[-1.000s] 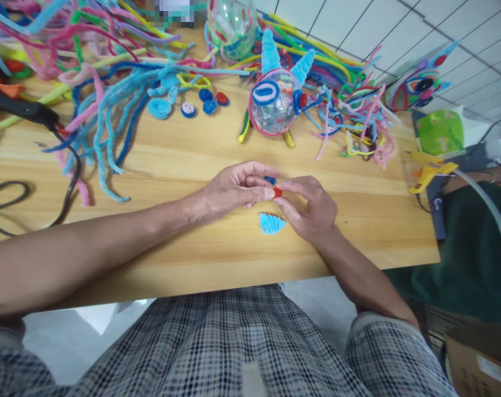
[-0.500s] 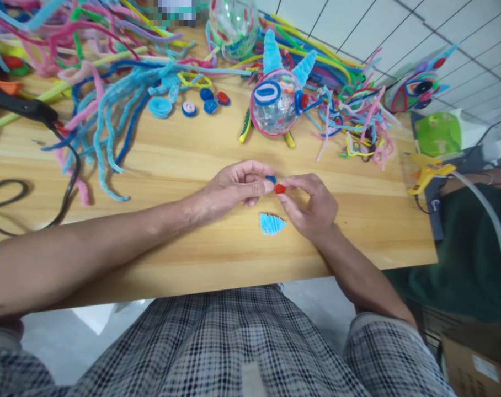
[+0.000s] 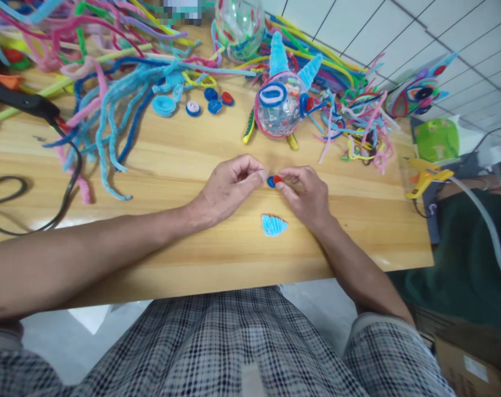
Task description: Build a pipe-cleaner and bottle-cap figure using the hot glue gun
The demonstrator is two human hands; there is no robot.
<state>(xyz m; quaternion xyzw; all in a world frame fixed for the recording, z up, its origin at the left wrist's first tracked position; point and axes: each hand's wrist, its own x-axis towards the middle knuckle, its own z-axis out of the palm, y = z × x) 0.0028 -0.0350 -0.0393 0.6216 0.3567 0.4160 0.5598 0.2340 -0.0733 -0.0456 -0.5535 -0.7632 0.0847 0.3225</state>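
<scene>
My right hand [image 3: 306, 196] pinches a small red and blue pipe-cleaner coil [image 3: 271, 181] between thumb and forefinger, above the wooden table. Just left of that coil, my left hand [image 3: 236, 187] has thumb and fingertips pressed together. Whether anything tiny is between them is too small to make out. On the table below my hands lies a light-blue pipe-cleaner triangle [image 3: 274, 225]. Beyond them stands a clear, round figure [image 3: 280, 113] with light-blue horns, a pink rim and yellow feet.
Several rolled coils [image 3: 211, 100] sit behind my left hand, near a heap of pipe cleaners [image 3: 110, 105]. Loose scraps [image 3: 366, 129] lie to the right. A yellow glue gun [image 3: 428, 176] is at the right edge, with a person's arm beside it. A black cable [image 3: 68, 204] loops at left.
My left fingertips have drawn slightly away from the blue part, which now shows beside the red in my right hand. The view has shifted a little.
</scene>
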